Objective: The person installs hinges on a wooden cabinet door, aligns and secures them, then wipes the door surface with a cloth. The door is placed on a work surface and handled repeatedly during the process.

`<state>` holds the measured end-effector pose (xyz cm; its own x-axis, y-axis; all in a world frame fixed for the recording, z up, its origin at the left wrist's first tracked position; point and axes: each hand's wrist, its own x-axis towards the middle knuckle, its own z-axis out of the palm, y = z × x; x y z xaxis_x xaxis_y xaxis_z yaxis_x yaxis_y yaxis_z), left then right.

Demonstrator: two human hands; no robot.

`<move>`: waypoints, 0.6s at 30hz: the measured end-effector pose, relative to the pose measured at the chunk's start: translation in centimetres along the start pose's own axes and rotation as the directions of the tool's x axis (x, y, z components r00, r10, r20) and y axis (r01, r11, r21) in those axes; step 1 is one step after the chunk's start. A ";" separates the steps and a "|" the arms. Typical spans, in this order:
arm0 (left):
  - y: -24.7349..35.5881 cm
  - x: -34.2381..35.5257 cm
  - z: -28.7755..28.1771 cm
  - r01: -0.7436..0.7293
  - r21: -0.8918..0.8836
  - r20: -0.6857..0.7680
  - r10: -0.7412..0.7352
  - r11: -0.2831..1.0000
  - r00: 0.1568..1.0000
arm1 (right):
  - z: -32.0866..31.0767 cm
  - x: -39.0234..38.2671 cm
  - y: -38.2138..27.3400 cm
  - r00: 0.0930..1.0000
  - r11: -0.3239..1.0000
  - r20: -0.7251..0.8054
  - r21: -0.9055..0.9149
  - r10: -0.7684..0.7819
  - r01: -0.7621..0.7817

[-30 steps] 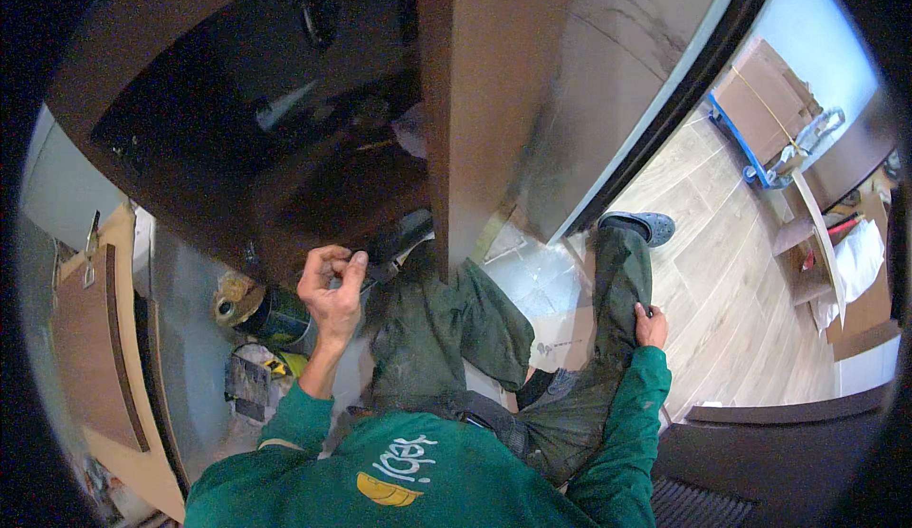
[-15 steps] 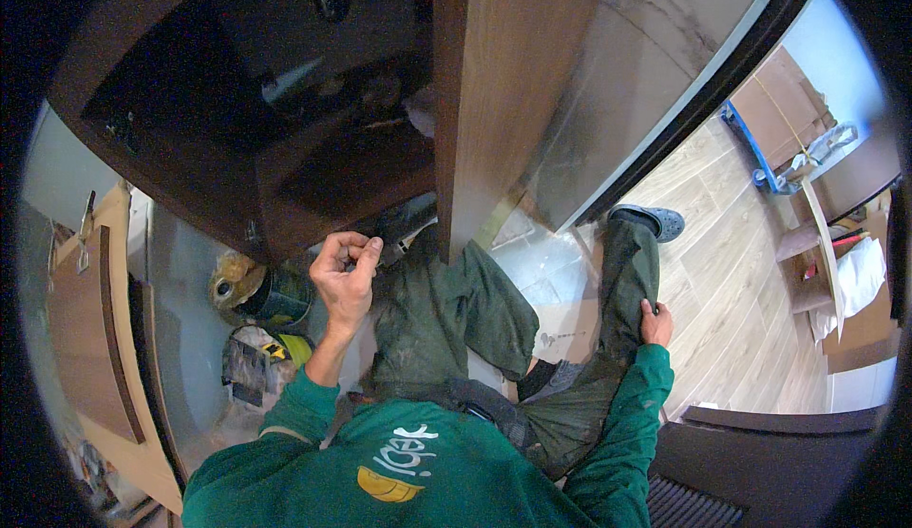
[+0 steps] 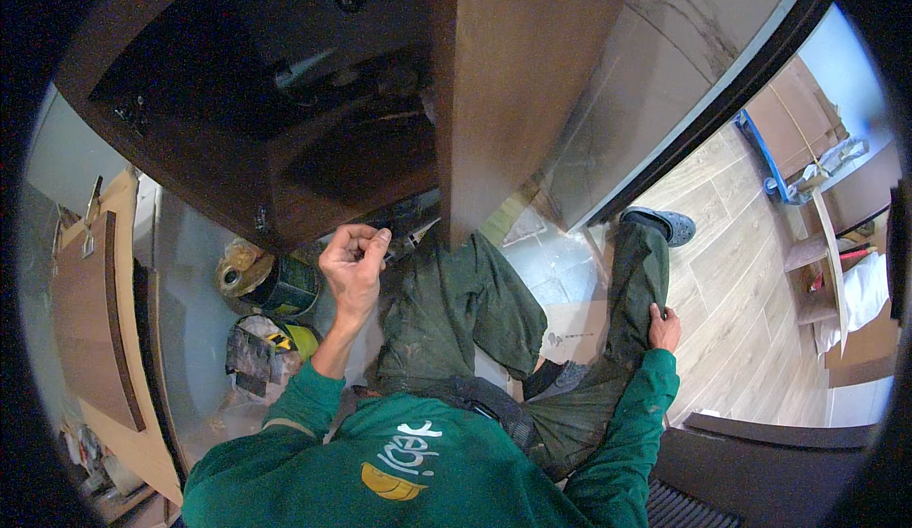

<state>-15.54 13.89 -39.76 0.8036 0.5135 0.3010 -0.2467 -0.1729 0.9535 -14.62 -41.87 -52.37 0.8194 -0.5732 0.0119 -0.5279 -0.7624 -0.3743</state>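
My left hand is raised just below the front edge of a dark brown cabinet, palm toward me. Its fingers are curled and the thumb is pressed against the index finger; anything between them is too small to make out. A paintbrush-like tool lies behind the hand, partly hidden by my knee. My right hand rests at my right lower leg, its fingers bent against the green trouser leg. Part of those fingers is hidden by the cloth.
An open wooden door stands in front of me. A bucket and a dusty tool bag are on the left, beside leaning boards. On the right are a blue dolly, a curved shelf piece and a dark panel.
The whole view has shifted slightly, so the surroundings sit a little further right. Both hands keep nearly the same pose and place.
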 end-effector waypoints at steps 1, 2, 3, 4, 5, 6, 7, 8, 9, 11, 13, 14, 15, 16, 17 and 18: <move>0.0 0.1 0.0 -0.004 0.010 -0.005 0.004 1.000 1.000 | 0.1 0.1 0.1 1.000 1.000 -0.014 -0.020 -0.009 0.009; 0.0 0.3 0.0 -0.005 0.012 -0.012 0.005 1.000 1.000 | 0.1 0.1 0.2 0.999 0.999 -0.020 -0.021 -0.025 0.025; 0.1 0.4 -0.1 -0.006 0.015 -0.020 0.006 1.000 1.000 | 0.2 0.2 0.3 0.998 0.998 -0.034 -0.030 -0.048 0.047; 0.1 0.6 -0.1 -0.007 0.018 -0.028 0.008 1.000 1.000 | 0.2 0.2 0.4 0.998 0.997 -0.036 -0.060 -0.053 0.051; 0.1 0.8 -0.2 0.003 0.029 -0.032 -0.002 1.000 0.999 | 0.2 0.2 0.4 0.998 0.998 -0.028 -0.036 -0.057 0.056; 0.1 1.0 -0.2 0.012 0.041 -0.036 -0.011 0.999 0.999 | 0.2 0.2 0.4 0.999 0.999 -0.008 -0.033 -0.041 0.041; 0.1 1.1 -0.2 0.022 0.052 -0.039 -0.020 0.998 0.999 | 0.1 0.1 0.3 0.999 0.999 -0.008 -0.033 -0.032 0.031; 0.1 1.2 -0.1 0.019 0.038 -0.043 -0.017 0.999 0.999 | 0.1 0.1 0.2 1.000 0.999 0.007 -0.022 -0.023 0.023; 0.1 1.3 -0.1 0.016 0.023 -0.046 -0.015 1.000 0.999 | 0.0 0.0 0.1 1.000 1.000 0.002 -0.014 -0.021 0.021; -0.1 1.3 0.1 0.011 0.013 -0.043 -0.011 1.000 0.999 | -0.2 -0.1 -0.1 1.000 1.000 0.002 -0.007 -0.008 0.008; -0.4 1.2 0.2 -0.008 0.028 -0.029 0.009 1.000 1.000 | -0.3 -0.1 -0.3 1.000 1.000 0.012 -0.019 0.009 -0.009; -0.6 1.1 0.3 0.018 0.016 -0.019 -0.018 1.000 1.000 | -0.4 -0.1 -0.3 1.000 1.000 0.017 -0.018 0.014 -0.014; -0.8 1.0 0.4 0.031 0.010 -0.007 -0.031 0.999 0.999 | -0.4 -0.1 -0.3 1.000 1.000 0.022 -0.026 0.016 -0.016; -1.0 0.9 0.5 0.038 0.006 0.001 -0.038 0.999 0.999 | -0.3 -0.1 -0.3 1.000 0.999 0.018 -0.041 0.012 -0.011; -1.2 0.8 0.6 0.051 -0.005 0.018 -0.051 0.999 0.999 | -0.2 0.0 -0.2 1.000 1.000 0.014 -0.024 0.000 0.000; -1.5 0.6 0.6 0.058 -0.014 0.031 -0.058 0.998 0.998 | -0.1 0.0 0.0 1.000 1.000 0.002 -0.015 -0.018 0.018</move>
<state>-14.33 13.91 -41.03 0.8327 0.4967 0.2446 -0.2066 -0.1312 0.9696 -14.59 -41.87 -52.30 0.8290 -0.5589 0.0172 -0.5163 -0.7768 -0.3606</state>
